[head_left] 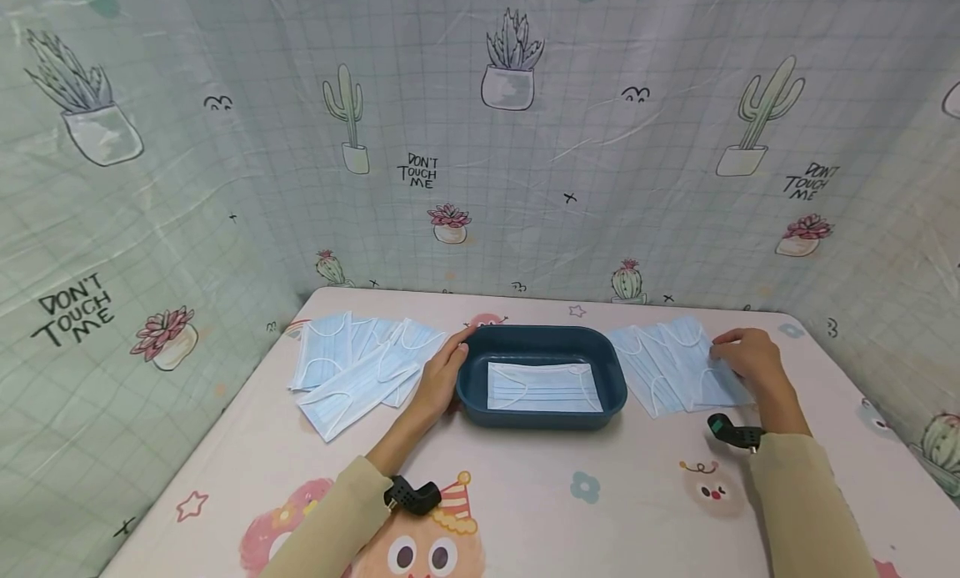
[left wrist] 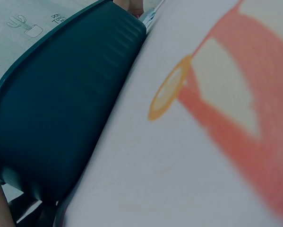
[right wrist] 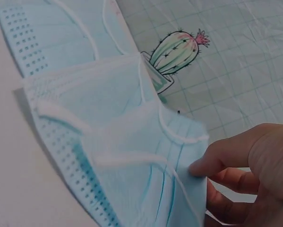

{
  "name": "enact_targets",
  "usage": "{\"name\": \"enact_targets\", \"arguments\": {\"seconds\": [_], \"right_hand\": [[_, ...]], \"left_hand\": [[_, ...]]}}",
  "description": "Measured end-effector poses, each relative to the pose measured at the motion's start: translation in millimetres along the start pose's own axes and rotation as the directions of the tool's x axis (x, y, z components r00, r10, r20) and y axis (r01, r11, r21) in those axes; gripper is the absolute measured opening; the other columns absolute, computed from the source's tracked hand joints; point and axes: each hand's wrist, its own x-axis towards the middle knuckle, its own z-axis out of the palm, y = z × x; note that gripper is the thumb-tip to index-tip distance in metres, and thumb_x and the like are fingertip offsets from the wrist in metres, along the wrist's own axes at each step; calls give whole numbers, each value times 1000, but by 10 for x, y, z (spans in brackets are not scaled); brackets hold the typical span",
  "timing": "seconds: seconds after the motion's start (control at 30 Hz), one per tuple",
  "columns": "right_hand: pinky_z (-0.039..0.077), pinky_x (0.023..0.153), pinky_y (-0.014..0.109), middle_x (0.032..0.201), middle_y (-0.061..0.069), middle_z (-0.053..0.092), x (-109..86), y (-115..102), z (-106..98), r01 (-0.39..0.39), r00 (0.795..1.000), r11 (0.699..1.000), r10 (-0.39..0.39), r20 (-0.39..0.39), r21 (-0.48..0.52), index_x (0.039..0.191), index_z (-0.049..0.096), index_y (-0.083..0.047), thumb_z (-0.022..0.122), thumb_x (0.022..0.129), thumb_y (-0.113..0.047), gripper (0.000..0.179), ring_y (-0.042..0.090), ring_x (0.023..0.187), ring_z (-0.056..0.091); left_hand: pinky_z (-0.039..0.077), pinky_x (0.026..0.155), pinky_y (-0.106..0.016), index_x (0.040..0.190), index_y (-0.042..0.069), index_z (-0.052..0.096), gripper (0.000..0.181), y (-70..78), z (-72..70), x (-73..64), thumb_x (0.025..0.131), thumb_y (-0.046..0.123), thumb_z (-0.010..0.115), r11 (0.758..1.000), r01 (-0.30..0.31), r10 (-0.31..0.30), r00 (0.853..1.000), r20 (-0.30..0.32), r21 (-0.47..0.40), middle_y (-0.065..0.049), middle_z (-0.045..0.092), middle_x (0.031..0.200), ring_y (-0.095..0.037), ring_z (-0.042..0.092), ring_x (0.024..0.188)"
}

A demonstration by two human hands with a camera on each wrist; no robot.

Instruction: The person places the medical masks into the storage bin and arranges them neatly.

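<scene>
A dark blue plastic tub (head_left: 542, 419) stands mid-table with one light blue face mask (head_left: 543, 388) lying flat inside, ear loops up. My left hand (head_left: 437, 379) holds the tub's left end, its fingers at the rim; the left wrist view has the tub's long outer wall (left wrist: 70, 90) close up. To the right of the tub, my right hand (head_left: 753, 359) pinches the edge of a face mask (right wrist: 174, 161) between thumb and fingers. That mask overlaps other face masks (head_left: 648, 365) fanned out beside the tub.
More face masks (head_left: 360, 365) lie overlapping left of the tub. The table (head_left: 577, 520) has a pale cartoon-printed cover. A curtain (head_left: 525, 161) with cactus drawings hangs behind it and along both sides.
</scene>
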Motion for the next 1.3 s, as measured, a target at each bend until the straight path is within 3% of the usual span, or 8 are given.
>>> {"name": "enact_targets", "arguments": {"seconds": [0.23,0.43,0.5,0.67,0.77,0.87,0.97,1.3], "right_hand": [[42,86,51,132,35,43,12,12,-69,3,1000,1000,-3,20,2,132,47,10,49,99,-20,44,45,112,43],[42,82,42,145,38,38,21,28,-89,14,999,999,-16,51,43,135,49,9,52,98,-15,44,45,113,44],[44,87,46,151,38,35,28,41,-90,21,998,997,-25,63,76,137,51,9,52,99,-14,44,47,120,43],[46,94,47,159,37,31,26,51,-133,57,993,992,-68,99,115,144,52,6,52,100,-13,48,48,129,42],[47,90,41,159,37,31,-20,13,-195,90,989,988,-103,109,122,147,50,6,53,100,-13,51,47,127,44],[48,99,53,161,37,29,-68,-36,-257,130,982,980,-148,114,151,149,47,6,52,102,-12,51,50,131,41],[40,112,66,162,37,26,-107,-98,-308,159,978,971,-180,106,178,149,46,6,51,104,-14,50,53,137,36],[36,117,67,164,35,26,-210,-306,-406,205,972,961,-222,77,186,153,45,1,52,105,-22,53,52,139,37]], "left_hand": [[27,128,-51,153,32,51,43,1,-9,1,112,35,40,999,-8,9,1000,-26,49,4,48,161,-24,39,154],[27,128,-51,154,27,50,44,-4,-9,10,112,34,39,998,-18,19,1000,-19,57,3,49,160,-24,40,154],[27,127,-52,155,25,49,45,-6,-6,15,112,34,39,998,-16,17,1000,-16,53,2,48,161,-25,39,154],[26,127,-54,154,32,49,44,14,13,21,112,36,40,1000,9,-9,1000,-9,21,4,46,163,-24,36,155],[25,127,-57,155,30,48,45,24,21,21,112,36,40,1000,9,-9,1000,-1,2,4,45,163,-26,35,156],[25,127,-58,156,26,47,46,25,20,27,112,34,40,1000,-1,1,1000,6,-4,3,44,164,-26,35,156],[25,128,-56,157,26,46,45,29,20,34,112,33,39,1000,-5,5,1000,13,-1,6,44,163,-24,35,156],[25,127,-57,157,28,46,46,9,26,21,112,35,38,1000,13,-13,1000,10,5,4,43,164,-25,34,156]]}}
